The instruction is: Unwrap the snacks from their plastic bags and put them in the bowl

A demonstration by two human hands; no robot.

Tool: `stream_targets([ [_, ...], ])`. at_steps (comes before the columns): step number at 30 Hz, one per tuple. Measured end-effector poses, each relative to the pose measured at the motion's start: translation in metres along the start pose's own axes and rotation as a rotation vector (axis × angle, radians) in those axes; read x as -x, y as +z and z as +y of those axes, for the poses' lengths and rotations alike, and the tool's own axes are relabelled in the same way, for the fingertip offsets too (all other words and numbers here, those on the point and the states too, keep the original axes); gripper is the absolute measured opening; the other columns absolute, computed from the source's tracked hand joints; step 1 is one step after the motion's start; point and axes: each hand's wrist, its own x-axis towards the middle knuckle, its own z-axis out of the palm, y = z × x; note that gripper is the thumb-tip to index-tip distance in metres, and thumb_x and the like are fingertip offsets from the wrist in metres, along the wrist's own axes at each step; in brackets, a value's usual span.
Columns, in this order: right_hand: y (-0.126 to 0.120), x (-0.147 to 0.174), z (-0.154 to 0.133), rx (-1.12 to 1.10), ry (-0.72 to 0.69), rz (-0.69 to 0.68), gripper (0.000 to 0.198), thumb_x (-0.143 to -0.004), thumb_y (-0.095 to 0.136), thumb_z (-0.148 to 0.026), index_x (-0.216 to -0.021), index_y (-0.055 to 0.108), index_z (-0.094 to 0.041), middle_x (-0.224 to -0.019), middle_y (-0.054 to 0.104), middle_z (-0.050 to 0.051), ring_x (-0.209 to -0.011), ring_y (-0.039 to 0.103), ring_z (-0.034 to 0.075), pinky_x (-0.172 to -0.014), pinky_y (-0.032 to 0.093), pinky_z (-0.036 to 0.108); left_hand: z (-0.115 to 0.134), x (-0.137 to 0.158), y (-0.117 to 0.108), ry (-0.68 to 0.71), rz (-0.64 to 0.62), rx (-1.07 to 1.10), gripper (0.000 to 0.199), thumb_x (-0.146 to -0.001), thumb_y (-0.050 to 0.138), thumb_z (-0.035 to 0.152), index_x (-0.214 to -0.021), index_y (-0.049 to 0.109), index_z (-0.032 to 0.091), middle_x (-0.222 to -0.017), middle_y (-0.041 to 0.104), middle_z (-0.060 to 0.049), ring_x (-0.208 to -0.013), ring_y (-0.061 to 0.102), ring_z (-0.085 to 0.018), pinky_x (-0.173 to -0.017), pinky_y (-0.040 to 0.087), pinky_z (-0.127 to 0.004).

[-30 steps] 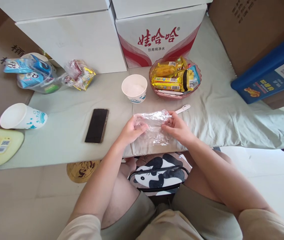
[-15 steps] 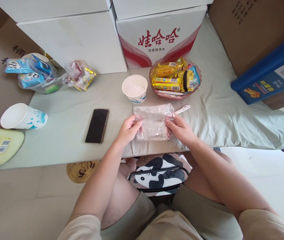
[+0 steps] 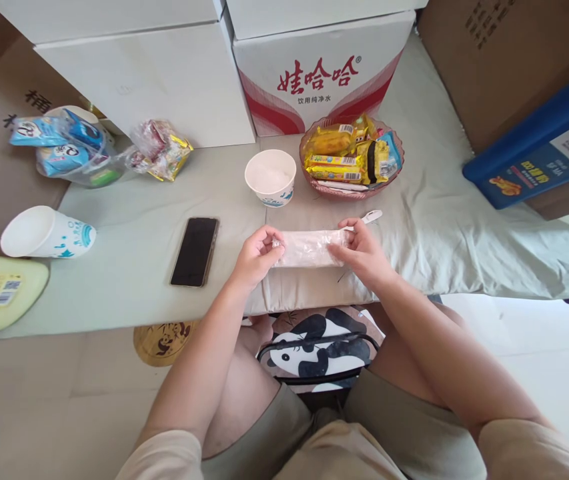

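Note:
A clear plastic bag [image 3: 309,249], folded into a narrow strip, stretches between my two hands over the front of the cloth-covered surface. My left hand [image 3: 260,255] pinches its left end between thumb and fingers. At the right end my right hand [image 3: 361,252] grips it, thumb on top and index finger raised along the far edge. Just beyond my right hand lies a white utensil-like thing [image 3: 372,216], its near part hidden by the fingers. A white paper bowl [image 3: 270,175] with blue print stands behind the bag.
A pink glass bowl [image 3: 314,185] of yellow-wrapped snacks stands beside the paper bowl. To the left are a phone [image 3: 195,252], a tipped paper cup [image 3: 49,233], snack packets [image 3: 161,150] and a pale yellow bottle [image 3: 4,293]. Cartons [image 3: 314,80] line the back; a blue box [image 3: 539,140] leans right.
The bag was a wider, open rectangle and is now folded over into a narrow strip. My right fingers have shifted up along its end; the surrounding things stay put.

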Motion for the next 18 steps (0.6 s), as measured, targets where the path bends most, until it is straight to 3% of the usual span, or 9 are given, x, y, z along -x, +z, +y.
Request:
stream_targets([
  [2, -0.001, -0.003, 0.002, -0.045, -0.007, 0.093, 0.053, -0.065, 0.080, -0.038, -0.106, 0.048, -0.026, -0.070, 0.055, -0.008, -0.058, 0.050, 0.011, -0.057, 0.038, 0.024, -0.002, -0.002, 0.001, 0.038, 0.075, -0.045, 0.028, -0.065, 0.074, 0.022, -0.089, 0.058, 0.021, -0.081, 0.063, 0.003, -0.062, 0.056, -0.008, -0.060, 0.045, -0.021],
  [5, -0.007, -0.007, 0.004, -0.060, -0.069, 0.227, 0.034, -0.069, 0.074, -0.038, -0.087, 0.049, -0.024, -0.070, 0.050, -0.006, -0.062, 0.047, 0.011, -0.062, 0.039, 0.026, -0.003, -0.004, 0.001, 0.105, 0.218, -0.123, 0.028, -0.066, 0.072, 0.018, -0.089, 0.056, 0.021, -0.086, 0.062, 0.002, -0.065, 0.057, -0.008, -0.063, 0.045, -0.021],
  [8, -0.011, -0.003, 0.003, 0.039, -0.147, 0.254, 0.023, -0.077, 0.064, -0.036, -0.075, 0.045, -0.023, -0.066, 0.042, -0.006, -0.059, 0.040, 0.011, -0.061, 0.034, 0.026, -0.002, -0.003, 0.003, 0.097, 0.185, -0.198, 0.016, -0.073, 0.069, 0.023, -0.081, 0.056, 0.020, -0.073, 0.057, 0.003, -0.062, 0.053, -0.009, -0.060, 0.043, -0.022],
  [10, -0.009, 0.002, -0.001, 0.155, -0.229, 0.197, 0.019, -0.079, 0.062, -0.033, -0.074, 0.047, -0.023, -0.074, 0.052, -0.002, -0.068, 0.047, 0.013, -0.067, 0.038, 0.028, -0.002, -0.001, 0.007, 0.072, 0.100, -0.220, 0.015, -0.076, 0.070, 0.027, -0.082, 0.058, 0.019, -0.073, 0.059, 0.002, -0.065, 0.057, -0.011, -0.062, 0.045, -0.023],
  [13, -0.002, 0.012, -0.006, 0.245, -0.313, 0.022, 0.020, -0.080, 0.062, -0.034, -0.073, 0.046, -0.022, -0.094, 0.064, 0.003, -0.086, 0.056, 0.018, -0.077, 0.043, 0.031, -0.002, 0.002, 0.018, 0.074, 0.004, -0.185, 0.029, -0.078, 0.074, 0.033, -0.101, 0.062, 0.020, -0.101, 0.070, -0.006, -0.093, 0.068, -0.017, -0.082, 0.053, -0.028],
  [16, 0.003, 0.018, -0.005, 0.188, -0.231, -0.177, 0.027, -0.085, 0.059, -0.043, -0.077, 0.041, -0.024, -0.083, 0.061, 0.001, -0.074, 0.052, 0.016, -0.069, 0.043, 0.031, -0.002, 0.005, 0.032, 0.043, -0.147, -0.071, 0.053, -0.077, 0.079, 0.042, -0.122, 0.059, 0.022, -0.131, 0.066, -0.012, -0.120, 0.065, -0.024, -0.097, 0.053, -0.034],
  [18, 0.004, 0.018, -0.001, 0.147, -0.189, -0.242, 0.031, -0.087, 0.059, -0.048, -0.079, 0.041, -0.024, -0.076, 0.056, -0.001, -0.069, 0.049, 0.016, -0.067, 0.043, 0.030, -0.002, 0.006, 0.041, 0.002, -0.262, -0.005, 0.061, -0.077, 0.080, 0.047, -0.127, 0.059, 0.022, -0.133, 0.066, -0.013, -0.121, 0.065, -0.026, -0.098, 0.053, -0.036],
])
